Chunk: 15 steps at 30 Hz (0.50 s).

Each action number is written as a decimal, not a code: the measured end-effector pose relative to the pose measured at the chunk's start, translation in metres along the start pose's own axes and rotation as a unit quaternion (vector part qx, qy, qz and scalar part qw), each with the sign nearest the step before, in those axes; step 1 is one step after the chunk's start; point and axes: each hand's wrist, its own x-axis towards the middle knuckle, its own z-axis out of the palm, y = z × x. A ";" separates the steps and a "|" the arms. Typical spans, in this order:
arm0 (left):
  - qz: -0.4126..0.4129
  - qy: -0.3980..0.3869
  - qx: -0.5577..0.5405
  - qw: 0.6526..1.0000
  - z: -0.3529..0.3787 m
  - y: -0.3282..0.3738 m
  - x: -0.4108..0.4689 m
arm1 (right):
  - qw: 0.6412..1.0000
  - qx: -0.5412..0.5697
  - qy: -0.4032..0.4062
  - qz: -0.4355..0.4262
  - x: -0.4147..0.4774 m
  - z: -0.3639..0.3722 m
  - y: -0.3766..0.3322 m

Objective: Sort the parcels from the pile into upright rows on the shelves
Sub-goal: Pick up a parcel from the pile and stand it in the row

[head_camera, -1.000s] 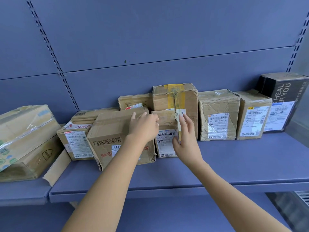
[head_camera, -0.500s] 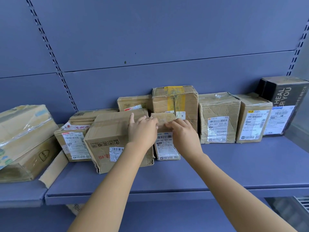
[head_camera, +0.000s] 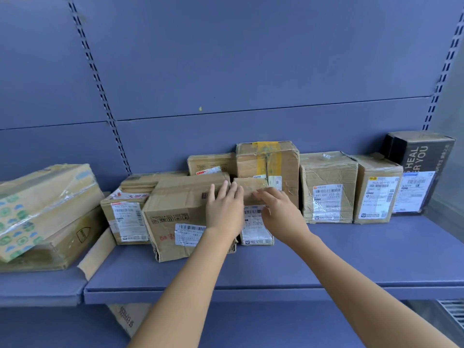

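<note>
The small parcel [head_camera: 253, 212] stands upright on the shelf [head_camera: 351, 252], wedged between the larger leaning carton [head_camera: 180, 217] on its left and the yellow-taped box [head_camera: 271, 167] behind and to its right. The left hand [head_camera: 224, 209] lies flat with fingers spread over the carton's upper right corner, touching the small parcel's edge; the right hand [head_camera: 278, 212] rests open across the small parcel's face, fingers loosely extended toward its top, gripping nothing firmly as far as can be seen. The parcel looks light and fairly stiff: taped cardboard, slightly crumpled at the top, with glossy tape that may slip under a palm. It would probably be best taken by its two narrow sides or pinched across the top edge, away from the label. To the right, a brown box [head_camera: 329, 187], a narrower box [head_camera: 376, 192] and a black box [head_camera: 416, 172] already stand in a row near the back panel. Open shelf lies in front of that row, giving room to slide things forward, though the front lip is close and the leaning carton crowds the left.
</note>
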 end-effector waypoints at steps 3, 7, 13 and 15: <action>0.008 0.007 -0.010 1.000 -0.004 0.002 -0.005 | 0.999 -0.021 -0.033 -0.008 -0.001 -0.012 -0.003; 0.038 0.041 -0.008 0.998 -0.011 -0.003 -0.012 | 0.999 -0.035 -0.030 0.009 -0.006 -0.017 -0.011; 0.040 0.047 -0.014 0.998 -0.021 -0.032 -0.017 | 0.999 -0.041 0.000 0.003 0.000 -0.012 -0.046; 0.036 0.046 -0.011 0.998 -0.024 -0.047 -0.019 | 0.999 -0.035 0.002 -0.001 0.003 -0.008 -0.066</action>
